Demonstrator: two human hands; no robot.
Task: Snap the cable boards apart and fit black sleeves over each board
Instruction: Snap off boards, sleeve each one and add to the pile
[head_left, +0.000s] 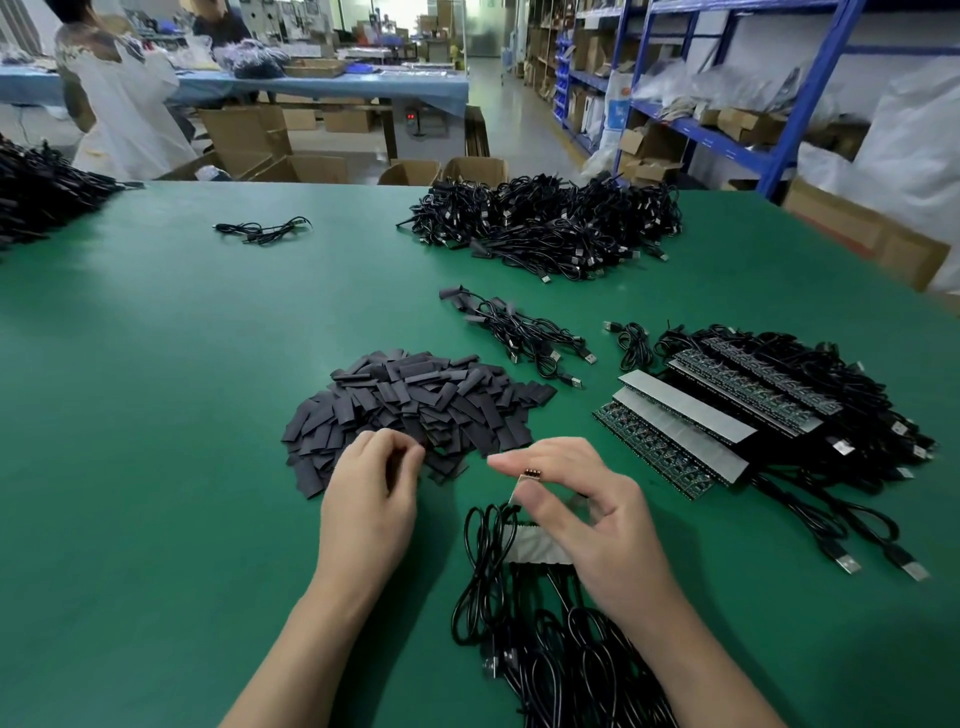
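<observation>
Warehouse floor, blue shelving (779, 145) down the right, and a wide green desk (156, 364) filling the frame. At centre sits the heap of black sleeves (415, 395). My left hand (369, 499) is at its near edge, fingers curled in and pinching what looks like a single sleeve (393, 465), though most of it is hidden.

My right hand (587, 525), lower centre, pinches a small board (530, 474) between thumb and forefinger, the other fingers fanned loosely. A row of dark pins shows at the board's top edge. Just below it lies the strip of boards (535, 545), its black cables (545, 649) trailing to the bottom edge.

I judge the board light, stiff and brittle at the snap line, so I'd hold it by its long edges, clear of the pins and solder. The sleeve is thin, soft and lies flat. I'd squeeze its edges to open the mouth, then slide it on from the free end. The cable is limp and will drag and snag.

There's open green between my hands for mating the two parts. More room lies to the left. At right, the stacked panels (691, 415) crowd close. Sleeved leads (519, 332) lie above centre, with the big cable pile (545, 228) beyond them.
</observation>
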